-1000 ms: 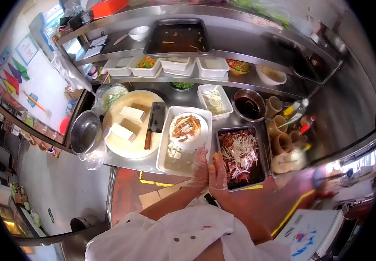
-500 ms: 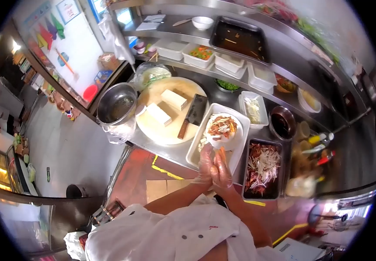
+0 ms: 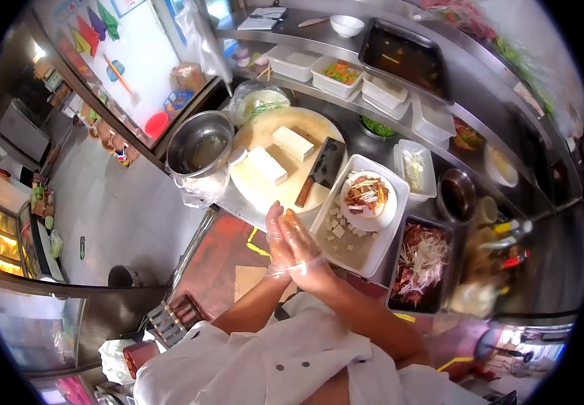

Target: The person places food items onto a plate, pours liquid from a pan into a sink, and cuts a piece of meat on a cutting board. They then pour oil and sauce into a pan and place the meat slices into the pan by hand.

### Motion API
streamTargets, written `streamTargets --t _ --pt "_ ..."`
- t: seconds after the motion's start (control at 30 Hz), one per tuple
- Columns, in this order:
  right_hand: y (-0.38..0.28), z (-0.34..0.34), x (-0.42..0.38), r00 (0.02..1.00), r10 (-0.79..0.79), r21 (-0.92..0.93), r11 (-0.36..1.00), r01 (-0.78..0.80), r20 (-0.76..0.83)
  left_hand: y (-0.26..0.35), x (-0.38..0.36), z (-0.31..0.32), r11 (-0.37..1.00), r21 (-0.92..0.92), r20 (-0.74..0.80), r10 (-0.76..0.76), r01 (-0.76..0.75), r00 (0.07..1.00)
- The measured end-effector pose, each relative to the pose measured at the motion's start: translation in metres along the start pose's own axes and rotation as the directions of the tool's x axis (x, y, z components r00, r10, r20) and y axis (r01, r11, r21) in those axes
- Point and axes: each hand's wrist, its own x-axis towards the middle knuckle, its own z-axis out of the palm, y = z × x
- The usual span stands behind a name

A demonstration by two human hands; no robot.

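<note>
So both hands are pressed palm to palm in front of the white coat (image 3: 251, 364), left hand (image 3: 276, 243) flat against right hand (image 3: 305, 250), both in clear, thin gloves. Fingers are straight and together on each, nothing clenched, and neither hand has a visible grip on anything. Can't tell if there's something tucked between the palms.

The white tub (image 3: 382, 248) is just beside the right hand, on the metal counter. Inside it there's a round plate (image 3: 356, 220) piled with reddish-brown and pale strips (image 3: 366, 194), with little white cubes (image 3: 337, 231) scattered on the tub floor next to it.

Past the fingertips is a round cutting board (image 3: 248, 191), with two white blocks (image 3: 267, 165) lying near each other and a cleaver (image 3: 326, 162) resting flat, wooden handle toward the person. A metal bowl (image 3: 201, 138) sits left of the board. On the other side of the tub, a dark tray (image 3: 449, 236) holds dark red pieces under pale shreds (image 3: 423, 260).
</note>
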Motion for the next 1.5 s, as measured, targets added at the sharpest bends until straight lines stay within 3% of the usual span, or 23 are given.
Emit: streamTargets --t 0.03,0.07,0.1,0.13,0.17,0.2,0.23,0.3,0.33,0.4,0.5,0.57,0.6,0.67,0.77,0.8,0.87,0.93,1.03,1.07,1.13,1.2,1.5 --pt "0.002 0.003 0.002 1.0 0.001 0.003 1.0 -0.001 0.005 0.004 0.004 -0.004 0.995 -0.093 0.01 0.037 -0.036 0.999" --pt "0.003 0.006 0.003 0.999 -0.025 0.012 1.0 0.025 -0.029 0.0 0.008 -0.01 0.986 0.115 -0.011 0.119 -0.117 0.993" --pt "0.002 0.008 0.007 0.997 -0.051 0.021 0.998 0.053 -0.065 -0.001 0.011 -0.01 0.986 0.119 -0.018 0.116 -0.113 0.993" --pt "-0.008 0.008 0.011 0.994 0.076 0.064 0.995 -0.071 -0.073 -0.003 0.014 -0.011 0.992 0.125 -0.061 0.039 -0.031 0.997" --pt "-0.003 0.008 0.012 0.994 0.078 0.069 0.995 -0.073 -0.072 -0.005 0.018 -0.011 0.99 0.129 -0.101 -0.039 0.052 0.994" --pt "0.001 0.005 0.012 0.995 0.097 0.17 0.98 -0.1 0.025 0.011 0.017 -0.01 0.95 0.313 -0.097 0.026 0.005 0.995" --pt "0.004 0.002 0.011 0.986 0.11 0.266 0.954 -0.141 0.125 0.012 0.018 -0.011 0.949 0.316 -0.096 0.016 0.015 0.995" --pt "0.009 0.007 0.012 0.989 0.06 0.312 0.945 -0.099 0.132 0.012 0.022 -0.015 0.983 0.13 -0.047 0.134 -0.127 0.99" --pt "0.014 0.012 0.008 0.992 0.082 0.246 0.964 -0.103 0.095 0.003 0.022 -0.009 0.994 -0.019 -0.079 0.102 -0.104 0.992" --pt "0.017 0.021 0.007 0.999 0.017 0.138 0.99 -0.012 -0.032 -0.002 0.024 -0.013 0.997 0.004 -0.067 0.073 -0.073 0.995" --pt "-0.002 0.006 0.027 0.999 0.047 0.18 0.982 -0.051 0.027 -0.005 0.027 -0.016 0.999 0.048 -0.026 0.006 -0.004 1.0" --pt "0.008 0.006 0.023 0.996 0.025 0.198 0.979 -0.041 0.086 -0.005 0.03 -0.012 0.812 -0.558 -0.105 -0.276 0.173 0.955" --pt "0.008 0.003 0.022 0.99 -0.008 0.224 0.974 -0.024 0.144 -0.007 0.027 -0.011 0.809 -0.558 -0.099 -0.287 0.185 0.953" --pt "0.002 0.0 0.022 0.989 0.002 0.225 0.974 -0.036 0.15 -0.013 0.024 -0.017 0.9 -0.421 -0.05 -0.145 0.111 0.988" --pt "-0.009 -0.002 0.024 0.992 0.011 0.157 0.987 -0.032 0.129 0.002 0.025 -0.011 0.878 -0.473 -0.02 -0.094 0.073 0.995" --pt "-0.015 -0.005 0.027 0.994 0.01 0.192 0.981 -0.03 0.105 0.029 0.027 -0.003 0.737 -0.671 0.037 -0.072 0.079 0.997" --pt "-0.029 -0.017 0.035 0.997 0.012 0.23 0.973 -0.03 0.081 0.07 0.028 0.001 0.631 -0.768 0.088 -0.065 0.11 0.994" --pt "-0.046 -0.035 0.045 0.981 0.01 0.253 0.966 -0.06 0.194 0.071 0.031 0.001 0.719 -0.687 -0.004 -0.141 0.1 0.99" --pt "-0.062 -0.044 0.047 0.98 0.047 0.308 0.945 -0.106 0.193 0.083 0.037 0.005 0.832 -0.554 -0.106 -0.118 0.04 0.987" --pt "-0.065 -0.046 0.049 0.98 0.025 0.309 0.947 -0.086 0.197 0.087 0.043 0.012 0.895 -0.431 -0.204 0.03 -0.118 0.978" --pt "-0.076 -0.054 0.054 0.976 0.011 0.299 0.951 -0.076 0.216 0.103 0.047 0.007 0.933 -0.301 -0.182 0.146 -0.197 0.972" --pt "-0.079 -0.058 0.057 0.972 -0.017 0.194 0.981 -0.03 0.233 0.1 0.054 -0.006 0.94 -0.299 -0.16 0.122 -0.166 0.98" --pt "-0.078 -0.057 0.05 0.975 -0.041 0.15 0.989 0.009 0.217 0.1 0.06 -0.013 0.937 -0.35 -0.063 -0.049 0.024 0.997"
